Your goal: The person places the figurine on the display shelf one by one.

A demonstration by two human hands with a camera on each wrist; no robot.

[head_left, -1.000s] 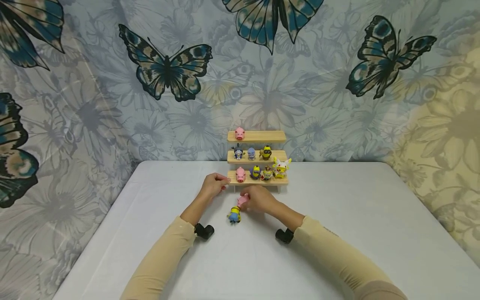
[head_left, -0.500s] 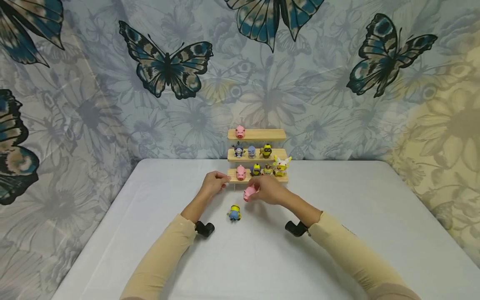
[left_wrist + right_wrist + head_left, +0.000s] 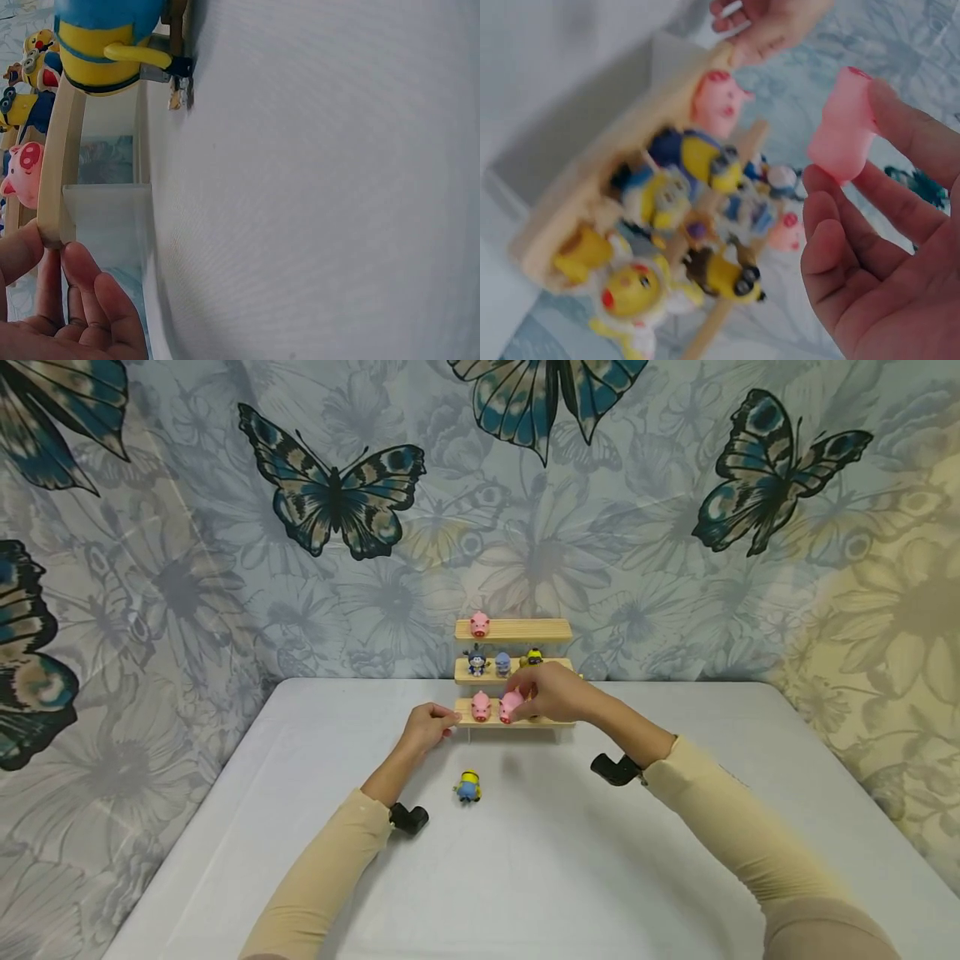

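My left hand [image 3: 427,727] pinches the left end of the bottom board of a three-tier wooden display stand [image 3: 525,629]. In the left wrist view the thumb is above the board [image 3: 61,157] and the fingers are below. My right hand [image 3: 558,692] holds a pink pig figurine [image 3: 844,124] between thumb and fingers, in front of the lowest tier. Another pink pig [image 3: 481,706] stands at that tier's left end. Behind the right hand, minion figures [image 3: 709,161] and a yellow figure in a white costume [image 3: 634,289] are hidden from the head view.
A minion figurine [image 3: 468,787] in blue stands on the white table [image 3: 480,893], in front of the stand. The middle tier bears small figures, including a dark blue one [image 3: 477,660]. A third pig [image 3: 480,625] sits on the top tier. A butterfly-patterned cloth [image 3: 637,552] hangs behind.
My right hand has lifted the pig from beside the table minion and carried it up and right to the bottom tier. The left hand has stayed on the board's end.
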